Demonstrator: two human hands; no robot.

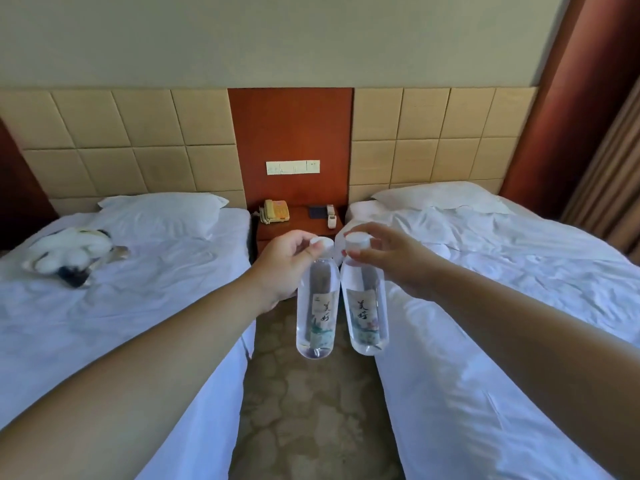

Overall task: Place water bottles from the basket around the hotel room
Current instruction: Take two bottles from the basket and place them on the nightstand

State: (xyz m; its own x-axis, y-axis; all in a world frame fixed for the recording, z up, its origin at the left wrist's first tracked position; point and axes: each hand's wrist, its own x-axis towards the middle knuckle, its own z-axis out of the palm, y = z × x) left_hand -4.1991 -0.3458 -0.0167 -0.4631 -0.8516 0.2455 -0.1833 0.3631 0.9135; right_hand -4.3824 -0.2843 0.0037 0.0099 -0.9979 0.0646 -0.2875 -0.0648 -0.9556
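Bottles hung by caps: left hand (287,261) pinched left bottle (317,306), right hand (391,258) pinched right bottle (363,306), bodies touching. Cap-only holds could slip; phone (275,211) crowded left edge of nightstand (301,226), risking a knock.

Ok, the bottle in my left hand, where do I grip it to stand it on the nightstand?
Probably the left bottle round its straight body at the label, from its free left side. The left hand pinches only its cap, so it dangles.

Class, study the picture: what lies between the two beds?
In the head view, a wooden nightstand bearing a telephone stands between the left bed and right bed, with patterned carpet in front. Above the carpet hang the left bottle and right bottle.
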